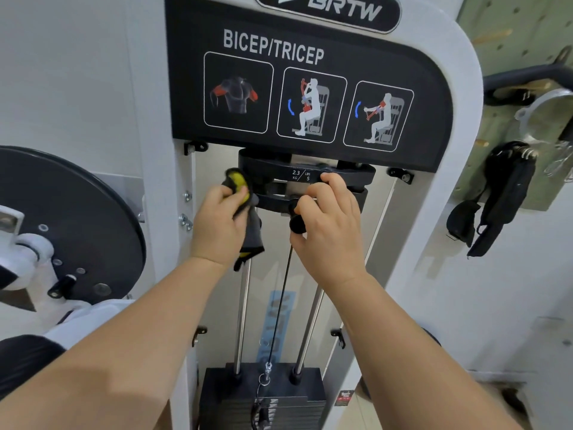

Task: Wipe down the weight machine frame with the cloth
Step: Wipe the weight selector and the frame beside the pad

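Grey-and-yellow cloth (240, 193) sits bunched in a person's left hand (221, 221) at the centre of the frame, fingers clenched around it. One wad pokes out above the knuckles against the left end of a black add-on weight plate (305, 176) marked 2.3 kg / 5 lbs. A loose tail hangs below the palm in front of the left chrome guide rod (243, 308). The right hand (328, 225), just beside it, grasps a black knob (298, 224) under the plate, fingertips over the plate's edge. Above them, a black BICEP/TRICEP placard (297, 88) fills the white weight machine frame (465, 150). The weight stack (263, 395) lies at the bottom centre.
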